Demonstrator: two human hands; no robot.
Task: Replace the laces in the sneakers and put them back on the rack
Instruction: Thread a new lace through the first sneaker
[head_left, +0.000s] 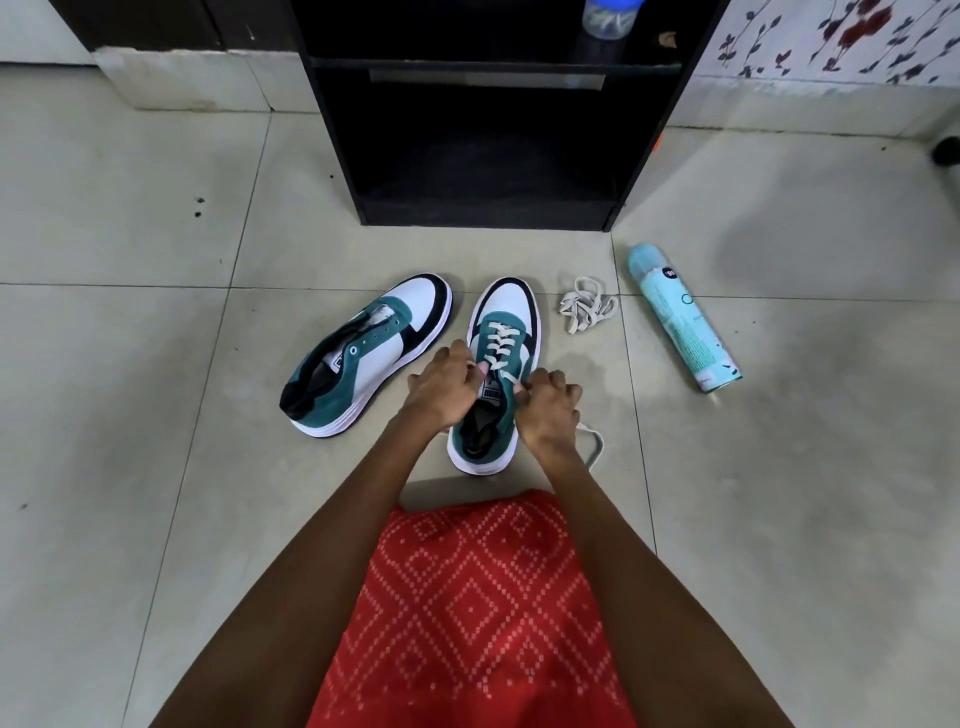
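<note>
Two teal, white and black sneakers stand on the tiled floor. The left sneaker (363, 358) has no lace and lies turned on its side. The right sneaker (506, 317) stands upright with a cream lace (500, 345) threaded through most of its eyelets. My left hand (444, 387) pinches the lace at the shoe's tongue. On the shoe's right side, my right hand (550, 410) grips the other end of that lace, and a loop of it trails on the floor beneath my wrist. A loose bundle of cream lace (587, 309) lies to the right of the shoes.
A black shoe rack (493, 208) with open shelves stands just beyond the sneakers. A pale blue spray can (683, 317) lies on the floor at the right. A clear jar with a blue lid (608, 18) sits on an upper shelf. Red patterned cloth covers my lap.
</note>
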